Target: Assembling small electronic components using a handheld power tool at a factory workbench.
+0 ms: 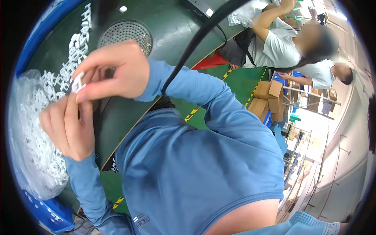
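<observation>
Both my hands meet over the green table. Between the thumb and fingers of my right hand is a small white plastic piece. My left hand comes up from below with its fingertips pressed together against the lower side of that piece. Whether the left fingers hold a second small part is hidden. Just beyond my hands lies a strip of loose white plastic pieces. A clear plastic bag full of similar white pieces sits beside my left hand.
A round perforated metal dish with small bits in it is behind my right hand. A black cable crosses the view. Blue bins stand at the left. Two people in pale shirts, cardboard boxes and shelving are to the right.
</observation>
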A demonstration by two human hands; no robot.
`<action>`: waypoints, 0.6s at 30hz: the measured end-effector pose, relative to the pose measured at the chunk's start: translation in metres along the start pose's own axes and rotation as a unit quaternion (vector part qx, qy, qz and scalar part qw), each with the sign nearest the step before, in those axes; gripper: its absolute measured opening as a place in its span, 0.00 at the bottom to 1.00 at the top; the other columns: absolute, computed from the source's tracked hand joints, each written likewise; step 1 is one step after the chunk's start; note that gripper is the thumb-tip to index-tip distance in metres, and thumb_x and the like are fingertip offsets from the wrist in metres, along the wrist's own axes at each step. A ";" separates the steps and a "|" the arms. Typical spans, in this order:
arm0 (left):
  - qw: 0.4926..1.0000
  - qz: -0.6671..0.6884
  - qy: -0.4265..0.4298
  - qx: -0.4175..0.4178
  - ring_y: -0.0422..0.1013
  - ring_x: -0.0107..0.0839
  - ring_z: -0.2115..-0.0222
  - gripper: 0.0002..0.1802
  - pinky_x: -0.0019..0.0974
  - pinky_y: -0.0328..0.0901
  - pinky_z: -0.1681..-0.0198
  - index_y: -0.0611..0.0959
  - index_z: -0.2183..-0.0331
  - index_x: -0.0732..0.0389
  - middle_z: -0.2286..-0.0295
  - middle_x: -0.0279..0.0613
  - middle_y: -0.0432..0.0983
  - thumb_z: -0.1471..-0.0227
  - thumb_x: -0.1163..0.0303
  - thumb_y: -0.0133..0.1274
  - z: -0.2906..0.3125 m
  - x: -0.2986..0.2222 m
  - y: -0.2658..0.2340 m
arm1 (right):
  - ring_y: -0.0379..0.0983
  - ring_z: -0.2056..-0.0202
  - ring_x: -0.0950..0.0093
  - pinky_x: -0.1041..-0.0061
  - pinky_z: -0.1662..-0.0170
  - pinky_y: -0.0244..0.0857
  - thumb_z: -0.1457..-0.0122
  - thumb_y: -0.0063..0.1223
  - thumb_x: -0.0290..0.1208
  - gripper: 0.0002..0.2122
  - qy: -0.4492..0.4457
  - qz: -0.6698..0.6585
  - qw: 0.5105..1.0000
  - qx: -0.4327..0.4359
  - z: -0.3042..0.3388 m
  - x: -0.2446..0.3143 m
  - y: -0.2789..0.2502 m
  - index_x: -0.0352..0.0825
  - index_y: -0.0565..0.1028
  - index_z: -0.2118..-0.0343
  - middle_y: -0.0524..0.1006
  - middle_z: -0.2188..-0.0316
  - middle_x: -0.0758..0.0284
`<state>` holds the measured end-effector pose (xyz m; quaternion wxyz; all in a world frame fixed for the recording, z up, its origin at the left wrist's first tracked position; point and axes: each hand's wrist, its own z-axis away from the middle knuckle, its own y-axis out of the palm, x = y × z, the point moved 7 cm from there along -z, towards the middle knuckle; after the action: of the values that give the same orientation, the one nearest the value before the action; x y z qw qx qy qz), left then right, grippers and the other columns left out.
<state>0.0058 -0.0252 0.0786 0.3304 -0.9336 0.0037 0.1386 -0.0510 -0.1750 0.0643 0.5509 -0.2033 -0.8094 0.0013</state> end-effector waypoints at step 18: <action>0.986 0.092 -0.128 0.054 0.70 0.40 0.68 0.07 0.39 0.65 0.63 0.82 0.64 0.68 0.69 0.46 0.73 0.49 0.81 0.59 0.003 0.040 0.027 | 0.74 0.78 0.73 0.72 0.76 0.66 0.50 0.66 0.37 0.11 -0.065 0.325 0.900 0.284 -0.009 -0.008 0.008 0.41 0.81 0.65 0.74 0.81 0.75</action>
<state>0.0409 -0.0411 0.0490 0.3636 -0.8849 0.0546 0.2861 -0.0381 -0.1723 0.0583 0.5007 -0.2890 -0.6976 0.4233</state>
